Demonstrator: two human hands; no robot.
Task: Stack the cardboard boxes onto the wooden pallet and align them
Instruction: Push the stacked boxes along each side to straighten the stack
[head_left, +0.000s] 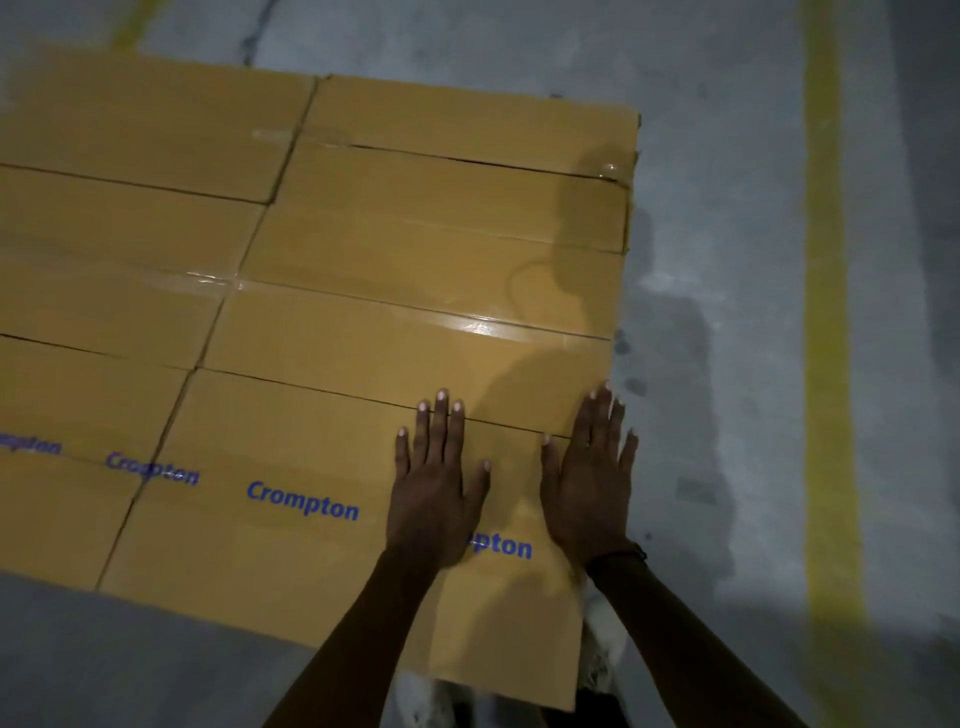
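I look down through the head camera at a flat layer of tan cardboard boxes (322, 270) packed edge to edge, their tops forming one broad surface; whatever they rest on is hidden beneath them. My left hand (434, 483) lies palm down with its fingers straight and slightly spread, pressing flat on the top of the nearest tan cardboard box with blue "Crompton" lettering (311, 525). It holds nothing; the hand is wide and flat. My right hand (592, 478) is just beside it, also with straight fingers and gripping nothing, laid on the same box near its right-hand edge; a dark band (621, 555) circles that wrist. The fingertips of both hands reach the seam between this box and the next box beyond it. Between the two hands, part of a blue printed word shows on the cardboard. To the left of my left hand the full blue word reads across the box top, and further left more blurred lettering appears on neighbouring boxes. Beyond my fingertips, strips of glossy clear tape (478, 326) shine along the box seams. To the right of my right hand lies grey concrete floor (727, 260), and further right a yellow painted line (826, 312) runs along it.
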